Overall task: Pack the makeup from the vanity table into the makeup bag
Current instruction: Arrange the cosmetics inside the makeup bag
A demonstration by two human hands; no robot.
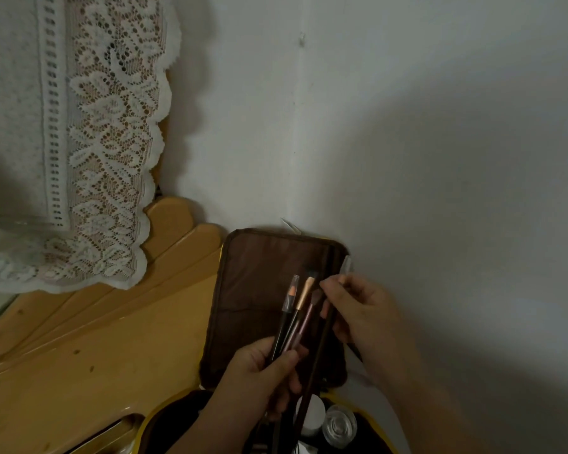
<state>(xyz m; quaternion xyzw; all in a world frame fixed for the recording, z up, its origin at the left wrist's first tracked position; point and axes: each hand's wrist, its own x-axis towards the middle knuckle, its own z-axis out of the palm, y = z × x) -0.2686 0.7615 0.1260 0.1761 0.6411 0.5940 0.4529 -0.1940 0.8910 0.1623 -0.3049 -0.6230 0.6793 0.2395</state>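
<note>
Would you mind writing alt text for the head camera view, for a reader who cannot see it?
A person's left hand holds a bunch of makeup brushes and pencils over the open brown lid of a makeup bag, while the right hand pinches one brush tip. The bag sits on a wooden vanity table beside a white wall, under a lace cloth.

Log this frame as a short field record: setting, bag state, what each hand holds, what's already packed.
setting: wooden vanity table in a wall corner, lace cloth hanging at left
bag: brown makeup bag open, lid flap upright against the wall
left hand: grips a bundle of makeup brushes and pencils, tips up
right hand: pinches one thin item by the flap; exact item unclear
packed: white jar and clear glass bottle in the compartment
</note>
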